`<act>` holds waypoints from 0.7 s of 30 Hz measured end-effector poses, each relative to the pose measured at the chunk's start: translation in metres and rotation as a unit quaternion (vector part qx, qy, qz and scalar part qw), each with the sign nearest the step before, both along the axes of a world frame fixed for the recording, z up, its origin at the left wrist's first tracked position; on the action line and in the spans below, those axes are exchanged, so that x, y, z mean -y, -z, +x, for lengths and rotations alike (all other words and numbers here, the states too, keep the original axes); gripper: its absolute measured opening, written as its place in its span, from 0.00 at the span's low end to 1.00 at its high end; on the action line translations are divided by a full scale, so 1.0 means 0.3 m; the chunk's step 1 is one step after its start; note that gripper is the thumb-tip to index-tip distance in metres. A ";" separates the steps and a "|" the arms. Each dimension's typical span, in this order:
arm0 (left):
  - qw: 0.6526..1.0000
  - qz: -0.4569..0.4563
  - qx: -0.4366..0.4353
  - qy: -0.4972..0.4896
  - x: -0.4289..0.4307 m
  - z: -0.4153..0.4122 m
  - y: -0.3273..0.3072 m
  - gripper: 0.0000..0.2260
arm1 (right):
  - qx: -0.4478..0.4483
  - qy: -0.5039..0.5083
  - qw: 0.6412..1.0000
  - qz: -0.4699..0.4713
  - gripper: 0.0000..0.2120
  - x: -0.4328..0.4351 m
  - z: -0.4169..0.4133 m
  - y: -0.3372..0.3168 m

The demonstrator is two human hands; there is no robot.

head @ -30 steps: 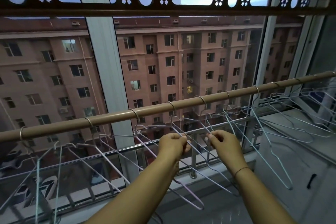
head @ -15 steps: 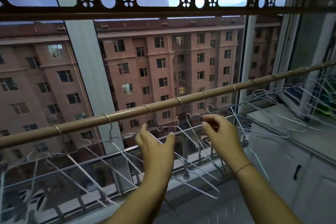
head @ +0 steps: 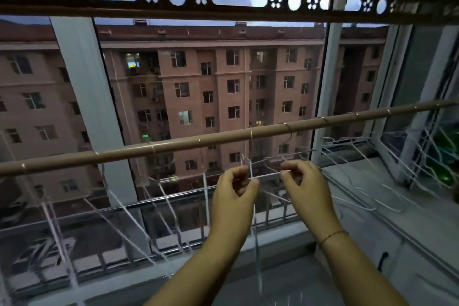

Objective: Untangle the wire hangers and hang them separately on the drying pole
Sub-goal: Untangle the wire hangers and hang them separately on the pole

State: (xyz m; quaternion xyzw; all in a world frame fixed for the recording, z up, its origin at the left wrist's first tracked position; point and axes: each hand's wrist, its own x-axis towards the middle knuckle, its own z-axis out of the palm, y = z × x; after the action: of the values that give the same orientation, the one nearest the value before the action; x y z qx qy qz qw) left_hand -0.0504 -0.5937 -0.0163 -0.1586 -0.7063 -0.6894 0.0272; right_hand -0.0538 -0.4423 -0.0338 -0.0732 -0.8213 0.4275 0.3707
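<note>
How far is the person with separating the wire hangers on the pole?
Mostly done, it seems: along the drying pole many hooks sit spaced apart, each with its own hanger. In hand: the left hand and right hand pinch the wire of one hanger just below the pole. Left: freeing that one, and possibly the crowded hangers on the right, too blurred to judge.

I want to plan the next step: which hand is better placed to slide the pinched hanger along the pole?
Probably the left hand: it pinches the wire hanger just under its hook on the drying pole; the right hand grips farther out.
</note>
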 end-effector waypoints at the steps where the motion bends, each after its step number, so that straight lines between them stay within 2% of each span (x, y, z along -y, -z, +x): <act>1: 1.000 0.007 -0.001 -0.007 -0.042 0.002 0.000 0.09 | 0.003 0.000 1.000 0.006 0.05 -0.045 0.006 0.001; 9: 0.999 0.015 0.026 -0.025 -0.305 0.017 -0.003 0.08 | 0.020 0.035 0.999 0.026 0.04 -0.320 0.016 0.010; 14: 0.999 0.002 0.036 -0.020 -0.400 -0.014 0.002 0.11 | 0.027 0.072 0.997 0.001 0.05 -0.444 0.003 0.035; 21: 0.999 -0.011 0.028 0.033 -0.550 -0.044 -0.009 0.10 | 0.032 0.108 0.994 -0.013 0.04 -0.585 0.021 0.042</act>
State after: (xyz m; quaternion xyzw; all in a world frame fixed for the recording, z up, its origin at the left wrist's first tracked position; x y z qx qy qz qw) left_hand -0.0637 -0.4286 -0.0136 -0.1628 -0.7085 -0.6865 -0.0168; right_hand -0.0474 -0.2666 -0.0465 -0.1797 -0.8145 0.3931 0.3870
